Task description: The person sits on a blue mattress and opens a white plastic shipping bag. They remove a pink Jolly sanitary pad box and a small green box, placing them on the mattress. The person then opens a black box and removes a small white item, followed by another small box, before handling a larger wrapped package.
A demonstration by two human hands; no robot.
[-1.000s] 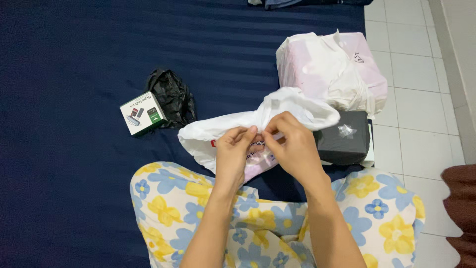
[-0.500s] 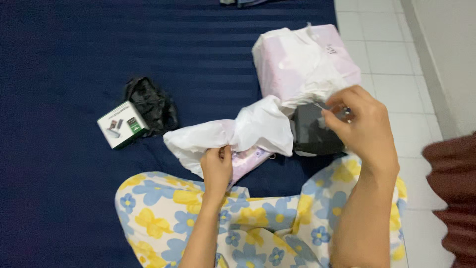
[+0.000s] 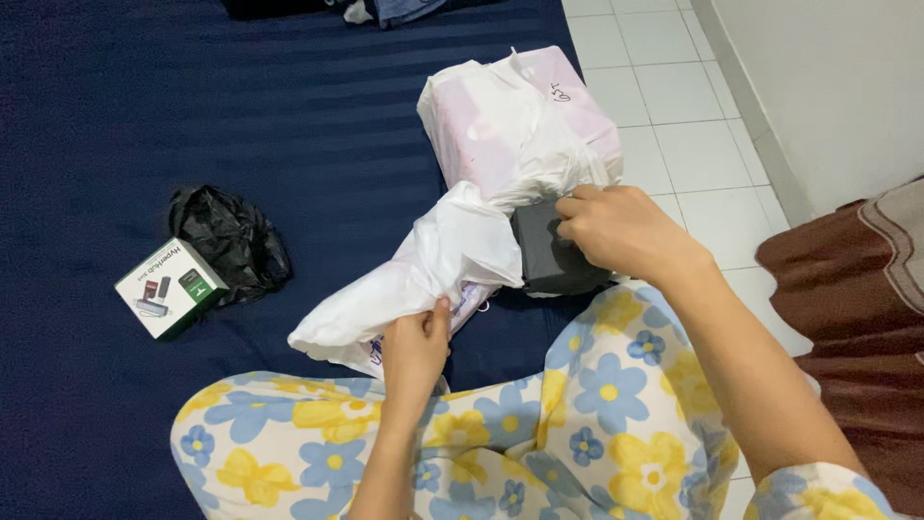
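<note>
Left hand (image 3: 416, 339): clenched on a fold of the white plastic bag (image 3: 423, 265), thumb up, forearm rising from the lap. The pinch appears to pin the bag in place so it does not slide. The bag lies crumpled on the dark blue mattress (image 3: 115, 116), near its right edge, just in front of the person's knees in flowered trousers (image 3: 577, 424).

Right hand (image 3: 616, 231): reached forward, palm down, fingers curled over the top of the black box (image 3: 551, 258). Contact is plain; whether the grip has closed on the box or merely rests there cannot be told. The box touches the bag's right side and sits at the mattress edge, beside the tiled floor (image 3: 693, 125).

Behind it, a pink package in white plastic (image 3: 515, 125). Towards the left edge, a crumpled black bag (image 3: 231, 241) touching a small white and green carton (image 3: 169, 288). Brown cloth (image 3: 847, 318) lies on the floor, right.
</note>
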